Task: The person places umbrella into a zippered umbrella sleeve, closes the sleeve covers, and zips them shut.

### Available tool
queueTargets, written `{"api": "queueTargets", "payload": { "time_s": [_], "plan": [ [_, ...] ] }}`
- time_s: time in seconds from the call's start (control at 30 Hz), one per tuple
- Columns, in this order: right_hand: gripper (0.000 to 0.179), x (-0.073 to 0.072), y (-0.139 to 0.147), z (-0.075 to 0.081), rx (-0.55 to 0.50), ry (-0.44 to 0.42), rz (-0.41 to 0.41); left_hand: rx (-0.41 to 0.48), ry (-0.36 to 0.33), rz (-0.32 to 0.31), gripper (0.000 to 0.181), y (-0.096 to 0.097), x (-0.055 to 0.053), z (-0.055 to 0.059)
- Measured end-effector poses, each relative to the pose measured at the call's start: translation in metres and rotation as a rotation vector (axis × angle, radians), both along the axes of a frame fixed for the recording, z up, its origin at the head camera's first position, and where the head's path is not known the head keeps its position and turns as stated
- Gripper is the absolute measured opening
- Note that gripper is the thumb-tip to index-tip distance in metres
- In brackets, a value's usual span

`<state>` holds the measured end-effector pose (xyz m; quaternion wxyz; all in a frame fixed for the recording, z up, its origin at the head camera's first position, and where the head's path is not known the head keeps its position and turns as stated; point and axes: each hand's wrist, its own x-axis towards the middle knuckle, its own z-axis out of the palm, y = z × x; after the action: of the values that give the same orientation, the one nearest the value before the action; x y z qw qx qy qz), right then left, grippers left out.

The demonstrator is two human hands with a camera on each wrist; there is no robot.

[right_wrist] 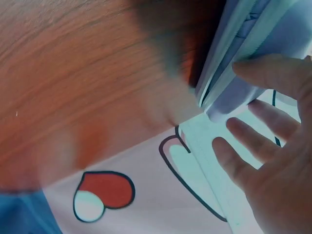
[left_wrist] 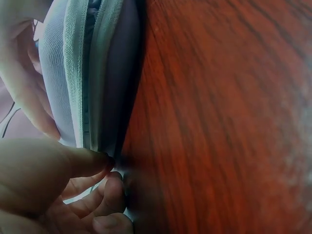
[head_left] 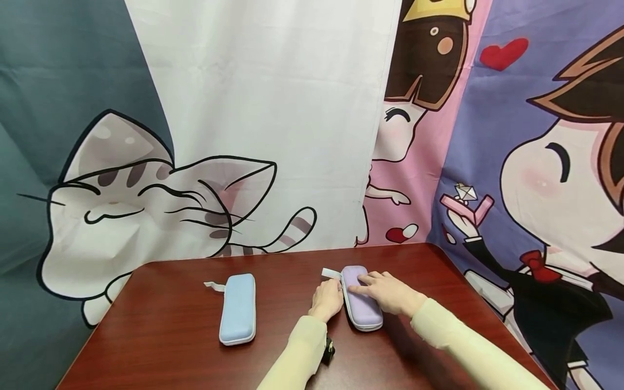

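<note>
A purple zippered case [head_left: 363,300] lies on the table between my hands, a pale strap [head_left: 331,273] sticking out at its far left. My left hand [head_left: 327,299] is at its left side; in the left wrist view the thumb [left_wrist: 87,162] and forefinger pinch at the end of the zipper [left_wrist: 80,87], hiding the pull. Behind that pinch the zipper's two edges stand apart. My right hand [head_left: 390,292] rests on the case with its fingers extended. In the right wrist view, its thumb [right_wrist: 270,70] touches the lid, and a gap shows along the zipper there too.
To the left lies a light blue case [head_left: 238,310] of similar shape, with a pale strap [head_left: 214,286]. Both cases are on a reddish-brown wooden table [head_left: 170,325]. A printed cartoon curtain [head_left: 273,108] hangs behind the table's far edge. A small black object [head_left: 329,351] sits at my left wrist.
</note>
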<state>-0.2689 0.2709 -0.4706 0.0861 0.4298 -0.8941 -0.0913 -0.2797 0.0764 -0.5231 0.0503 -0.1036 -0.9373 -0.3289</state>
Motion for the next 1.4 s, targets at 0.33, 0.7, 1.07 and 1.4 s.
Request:
{"api": "queueTargets", "payload": {
  "time_s": [0.33, 0.7, 1.07, 1.4],
  "plan": [
    [0.082, -0.001, 0.003, -0.001, 0.097, 0.098, 0.033, -0.008, -0.003, -0.011, 0.026, -0.004, 0.002, -0.002],
    [0.094, -0.002, 0.003, -0.005, 0.065, 0.036, 0.043, -0.039, -0.022, -0.085, 0.017, -0.010, 0.011, 0.001],
    [0.091, 0.001, -0.001, -0.007, -0.042, -0.096, -0.046, -0.039, -0.018, -0.122, 0.016, -0.025, 0.025, 0.002],
    [0.083, 0.003, -0.013, -0.013, -0.115, -0.013, -0.098, -0.021, -0.054, -0.166, 0.011, -0.052, 0.036, 0.005]
  ]
}}
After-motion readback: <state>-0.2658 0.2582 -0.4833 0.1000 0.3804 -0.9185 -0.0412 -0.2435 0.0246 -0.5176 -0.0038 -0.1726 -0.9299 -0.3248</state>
